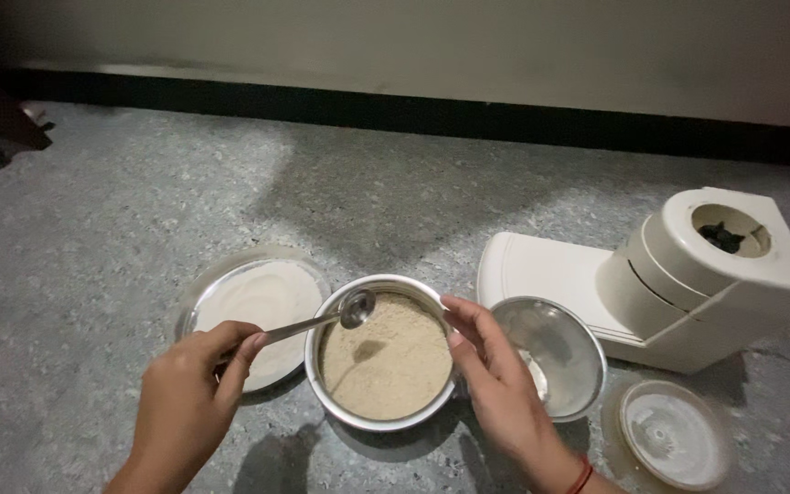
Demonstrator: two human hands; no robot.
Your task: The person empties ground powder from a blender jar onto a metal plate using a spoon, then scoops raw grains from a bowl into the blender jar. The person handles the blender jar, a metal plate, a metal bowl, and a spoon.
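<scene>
My left hand (189, 393) holds a steel spoon (345, 313) by its handle. The spoon's round bowl hovers over the far left rim of a steel bowl (324, 393) filled with beige ground powder (388, 361). My right hand (496, 380) rests its fingers on the right rim of that bowl. A red thread circles my right wrist.
A steel plate (262, 297) with white powder lies left of the bowl. To the right lie an empty steel grinder jar (555, 352), a round clear lid (674, 434) and a white mixer-grinder base (688, 274). A dark skirting and a pale wall run along the far side of the grey floor.
</scene>
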